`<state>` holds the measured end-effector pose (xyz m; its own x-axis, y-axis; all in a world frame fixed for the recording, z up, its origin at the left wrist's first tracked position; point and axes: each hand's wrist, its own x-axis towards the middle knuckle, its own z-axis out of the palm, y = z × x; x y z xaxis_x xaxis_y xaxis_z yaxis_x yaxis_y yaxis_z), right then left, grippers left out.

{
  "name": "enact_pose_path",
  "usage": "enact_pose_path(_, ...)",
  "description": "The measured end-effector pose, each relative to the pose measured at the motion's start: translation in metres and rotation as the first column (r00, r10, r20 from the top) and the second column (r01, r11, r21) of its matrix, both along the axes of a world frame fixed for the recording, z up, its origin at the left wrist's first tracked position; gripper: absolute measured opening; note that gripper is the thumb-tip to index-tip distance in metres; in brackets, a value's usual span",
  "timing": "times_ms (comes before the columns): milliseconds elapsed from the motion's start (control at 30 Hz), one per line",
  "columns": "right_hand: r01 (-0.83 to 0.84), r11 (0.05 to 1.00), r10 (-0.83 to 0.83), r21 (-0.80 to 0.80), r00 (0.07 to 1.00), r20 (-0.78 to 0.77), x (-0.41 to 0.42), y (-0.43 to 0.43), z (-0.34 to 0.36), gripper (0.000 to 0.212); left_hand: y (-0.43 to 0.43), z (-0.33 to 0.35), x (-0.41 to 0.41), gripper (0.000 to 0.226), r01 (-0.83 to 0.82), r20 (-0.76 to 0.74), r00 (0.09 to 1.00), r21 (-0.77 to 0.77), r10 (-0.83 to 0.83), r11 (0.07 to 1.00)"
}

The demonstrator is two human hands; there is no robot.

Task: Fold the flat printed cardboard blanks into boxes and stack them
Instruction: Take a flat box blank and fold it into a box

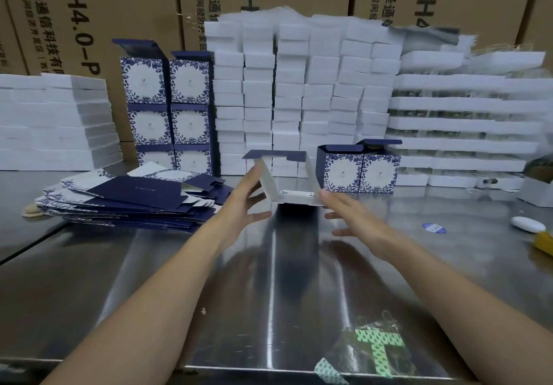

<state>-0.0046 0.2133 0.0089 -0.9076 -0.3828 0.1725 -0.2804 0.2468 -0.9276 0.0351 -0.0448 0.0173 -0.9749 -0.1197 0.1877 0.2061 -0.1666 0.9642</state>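
While both hands flank it, fingers (pixel 254 175) spread wide, half-folded box (pixel 287 175) sits at 12 o'clock, left hand (pixel 244 197) touching.

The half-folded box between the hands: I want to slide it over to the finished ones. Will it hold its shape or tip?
The half-folded box is thin card with an open top and loose flap, so it would probably flex under a squeeze. It looks light and hollow, and the steel table is shiny, so it should slide easily, though a high push might tip it.
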Motion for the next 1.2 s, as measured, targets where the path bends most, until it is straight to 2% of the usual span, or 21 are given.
enact_pose_path(100, 0.042, 0.998, -0.037, 0.049, 0.994, -0.101, 0.000, -0.001, -0.001, 0.084, 0.004, -0.004, 0.001, 0.091, -0.040, -0.051, 0.998, -0.169, 0.031, 0.985)
enact_pose_path(133, 0.069, 0.995, -0.058, 0.068, 0.988, -0.145, -0.002, -0.002, -0.002, 0.078, 0.005, -0.005, 0.001, 0.086, -0.070, -0.063, 0.996, -0.211, 0.057, 0.975)
enact_pose_path(233, 0.112, 0.994, -0.106, 0.018, 0.970, -0.219, -0.006, -0.005, -0.004, 0.045, 0.005, -0.006, -0.003, 0.045, -0.107, -0.107, 0.991, -0.245, 0.083, 0.964)
enact_pose_path(300, 0.153, 0.987, -0.161, -0.051, 0.950, -0.268, -0.009, -0.004, -0.002, 0.015, 0.002, -0.006, -0.006, 0.025, -0.174, -0.125, 0.981, -0.198, 0.151, 0.965)
enact_pose_path(333, 0.187, 0.976, -0.211, -0.113, 0.941, -0.263, -0.011, -0.002, 0.000, 0.013, 0.000, -0.006, -0.007, 0.020, -0.219, -0.127, 0.972, -0.162, 0.200, 0.962)
enact_pose_path(433, 0.240, 0.903, -0.271, -0.355, 0.962, -0.038, -0.011, 0.003, 0.011, 0.020, -0.003, -0.003, -0.007, 0.030, -0.290, -0.137, 0.952, -0.121, 0.274, 0.949)
enact_pose_path(500, 0.207, 0.897, -0.240, -0.391, 0.970, -0.036, -0.010, 0.006, 0.013, 0.034, -0.005, -0.001, -0.003, 0.054, -0.301, -0.185, 0.946, -0.186, 0.268, 0.935)
enact_pose_path(567, 0.170, 0.936, -0.240, -0.308, 0.949, -0.204, -0.009, 0.008, 0.010, 0.057, -0.004, -0.003, 0.002, 0.082, -0.310, -0.315, 0.928, -0.349, 0.200, 0.884)
enact_pose_path(600, 0.177, 0.957, -0.246, -0.229, 0.912, -0.327, -0.008, 0.008, 0.008, 0.067, -0.003, -0.006, 0.004, 0.090, -0.354, -0.397, 0.903, -0.474, 0.163, 0.806)
enact_pose_path(667, 0.231, 0.970, -0.232, -0.073, 0.802, -0.550, -0.009, 0.007, 0.005, 0.081, 0.000, -0.010, 0.003, 0.094, -0.461, -0.497, 0.859, -0.650, 0.122, 0.604)
enact_pose_path(700, 0.257, 0.966, -0.219, -0.029, 0.755, -0.618, -0.010, 0.006, 0.004, 0.084, 0.001, -0.010, 0.002, 0.093, -0.482, -0.507, 0.853, -0.676, 0.123, 0.557)
enact_pose_path(733, 0.271, 0.963, -0.204, 0.000, 0.725, -0.658, -0.011, 0.005, 0.003, 0.084, 0.001, -0.011, 0.000, 0.091, -0.483, -0.502, 0.855, -0.677, 0.132, 0.555)
enact_pose_path(833, 0.298, 0.954, -0.188, 0.034, 0.681, -0.708, -0.014, 0.005, 0.002, 0.079, 0.000, -0.016, -0.004, 0.082, -0.486, -0.488, 0.859, -0.682, 0.156, 0.546)
enact_pose_path(1067, 0.376, 0.907, -0.154, 0.190, 0.715, -0.681, -0.022, 0.008, -0.007, 0.055, 0.006, -0.018, -0.001, 0.064, -0.471, -0.476, 0.870, -0.733, 0.124, 0.491)
enact_pose_path(1200, 0.421, 0.892, -0.194, 0.165, 0.687, -0.700, -0.019, 0.007, -0.007, 0.028, 0.010, -0.017, 0.005, 0.063, -0.456, -0.460, 0.884, -0.807, 0.085, 0.376)
